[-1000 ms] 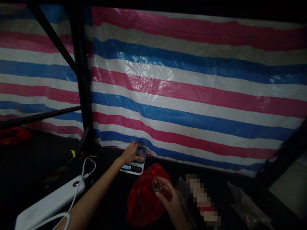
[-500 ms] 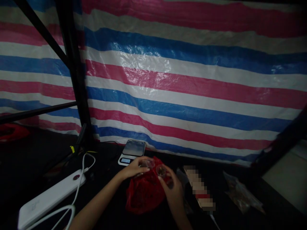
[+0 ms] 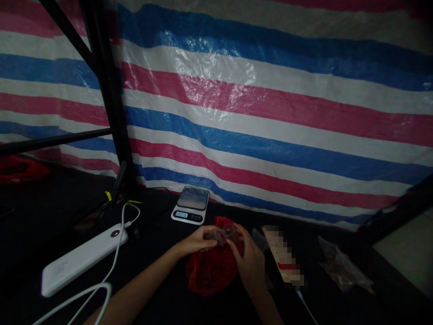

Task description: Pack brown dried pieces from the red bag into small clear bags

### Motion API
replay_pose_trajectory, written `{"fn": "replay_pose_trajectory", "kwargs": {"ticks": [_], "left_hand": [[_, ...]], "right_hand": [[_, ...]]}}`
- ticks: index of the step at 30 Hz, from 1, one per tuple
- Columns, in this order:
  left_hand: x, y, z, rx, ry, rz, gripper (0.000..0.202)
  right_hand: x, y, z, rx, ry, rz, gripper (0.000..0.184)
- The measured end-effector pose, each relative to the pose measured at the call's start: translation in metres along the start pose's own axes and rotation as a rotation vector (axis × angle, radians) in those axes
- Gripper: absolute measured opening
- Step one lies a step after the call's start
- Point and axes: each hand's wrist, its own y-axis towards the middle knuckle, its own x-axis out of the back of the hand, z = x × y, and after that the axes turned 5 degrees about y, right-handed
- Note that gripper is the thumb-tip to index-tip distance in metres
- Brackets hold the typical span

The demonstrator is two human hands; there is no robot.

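Observation:
My left hand [image 3: 198, 240] is closed on a small clear plastic bag [image 3: 218, 234], which looks crumpled and partly hidden by the fingers. Between the thumb and fingers of my right hand [image 3: 251, 253] is a small clear round cup [image 3: 231, 232]; brownish bits showed in it earlier. Bag and cup meet or overlap, and I cannot tell whether they touch. Below both hands lies a crumpled red plastic bag [image 3: 211, 275] on the dark table. Just behind my left hand stands a digital scale [image 3: 191, 205] with its display lit.
A white power bank [image 3: 83, 262] with a white cable lies on the left. To the right are a pixelated flat object [image 3: 282, 255] and a clear bag of brown pieces [image 3: 345, 266]. Striped tarpaulin [image 3: 270, 104] and a black post [image 3: 104, 85] stand behind.
My hands have come closer together, bringing the cup against or next to the clear bag. The view has tilted down a little, so the scale and table sit differently in the picture.

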Motion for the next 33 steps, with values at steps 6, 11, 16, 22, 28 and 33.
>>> {"fn": "replay_pose_trajectory", "kwargs": {"ticks": [6,11,16,22,28,33], "left_hand": [[-0.001,0.004,0.003,-0.094,0.000,-0.060,0.054],[-0.003,0.004,0.009,-0.090,-0.024,-0.060,0.052],[-0.002,0.004,0.011,-0.107,-0.013,-0.064,0.052],[-0.003,0.003,0.007,-0.098,0.002,-0.056,0.054],[0.000,-0.002,-0.010,-0.127,0.138,-0.162,0.053],[0.031,0.000,-0.023,-0.165,0.507,-0.350,0.047]], "right_hand": [[0.002,0.002,0.001,0.095,0.031,0.091,0.030],[0.000,0.000,0.001,0.194,0.023,0.105,0.033],[-0.003,-0.002,-0.001,0.244,0.017,0.056,0.037],[-0.003,-0.004,-0.005,0.287,0.009,0.038,0.035],[-0.002,-0.006,-0.008,0.174,0.149,-0.079,0.032],[-0.001,-0.003,-0.005,0.099,0.241,-0.088,0.032]]}}
